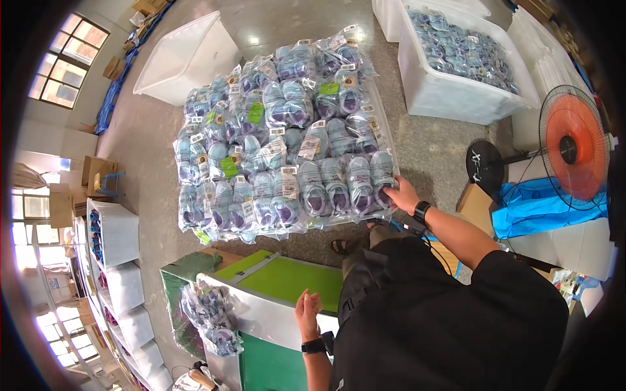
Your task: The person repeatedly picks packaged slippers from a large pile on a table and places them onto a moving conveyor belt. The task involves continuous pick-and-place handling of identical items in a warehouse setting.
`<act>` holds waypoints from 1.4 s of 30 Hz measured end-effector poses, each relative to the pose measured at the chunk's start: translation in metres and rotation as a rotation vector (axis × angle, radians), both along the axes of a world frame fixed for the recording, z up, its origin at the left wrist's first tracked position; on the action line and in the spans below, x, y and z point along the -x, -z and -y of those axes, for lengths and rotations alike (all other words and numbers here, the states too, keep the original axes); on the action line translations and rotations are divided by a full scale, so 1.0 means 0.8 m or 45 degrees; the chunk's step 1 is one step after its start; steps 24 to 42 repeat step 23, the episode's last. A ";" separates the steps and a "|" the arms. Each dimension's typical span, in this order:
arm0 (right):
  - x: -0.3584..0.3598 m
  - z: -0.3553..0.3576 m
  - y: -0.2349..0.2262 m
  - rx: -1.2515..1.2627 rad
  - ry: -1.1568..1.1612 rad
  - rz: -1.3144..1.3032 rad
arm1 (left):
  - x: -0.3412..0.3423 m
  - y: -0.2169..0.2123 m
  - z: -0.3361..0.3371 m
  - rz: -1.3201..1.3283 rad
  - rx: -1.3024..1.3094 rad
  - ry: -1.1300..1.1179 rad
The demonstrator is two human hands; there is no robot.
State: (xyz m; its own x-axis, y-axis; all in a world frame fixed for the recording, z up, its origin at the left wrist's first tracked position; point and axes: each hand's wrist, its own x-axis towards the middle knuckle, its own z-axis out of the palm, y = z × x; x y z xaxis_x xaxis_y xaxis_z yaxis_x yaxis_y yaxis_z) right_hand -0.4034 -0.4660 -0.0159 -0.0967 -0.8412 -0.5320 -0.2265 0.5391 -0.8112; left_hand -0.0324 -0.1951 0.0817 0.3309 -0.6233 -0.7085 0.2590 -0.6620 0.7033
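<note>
A broad pile of light-blue and purple shoes in clear plastic bags [274,146] is heaped in front of me, with white labels and green stickers on the bags. At its near right corner, my right hand [404,195] has its fingers closed on a bagged pair of shoes [370,179]. The fingertips are partly hidden against the plastic. My left hand [308,314] hangs over the green-topped table [293,280], its fingers loosely bent and apart with nothing seen in them. Both wrists wear a dark band.
A white bin [179,58] stands beyond the pile at left, and another white bin [450,94] full of bagged shoes at far right. To the right are a standing fan [574,146] and blue plastic sheeting [544,208]. More bagged items [212,316] lie by the table's left end.
</note>
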 end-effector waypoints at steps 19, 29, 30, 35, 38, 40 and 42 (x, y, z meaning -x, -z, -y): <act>0.145 0.024 -0.025 -0.397 -0.128 0.224 | -0.009 0.045 -0.068 0.109 -0.136 -0.138; 0.173 0.035 -0.011 -0.312 -0.078 0.251 | -0.008 0.059 -0.085 0.092 -0.151 -0.184; 0.173 0.035 -0.011 -0.312 -0.078 0.251 | -0.008 0.059 -0.085 0.092 -0.151 -0.184; 0.173 0.035 -0.011 -0.312 -0.078 0.251 | -0.008 0.059 -0.085 0.092 -0.151 -0.184; 0.173 0.035 -0.011 -0.312 -0.078 0.251 | -0.008 0.059 -0.085 0.092 -0.151 -0.184; 0.173 0.035 -0.011 -0.312 -0.078 0.251 | -0.008 0.059 -0.085 0.092 -0.151 -0.184; 0.173 0.035 -0.011 -0.312 -0.078 0.251 | -0.008 0.059 -0.085 0.092 -0.151 -0.184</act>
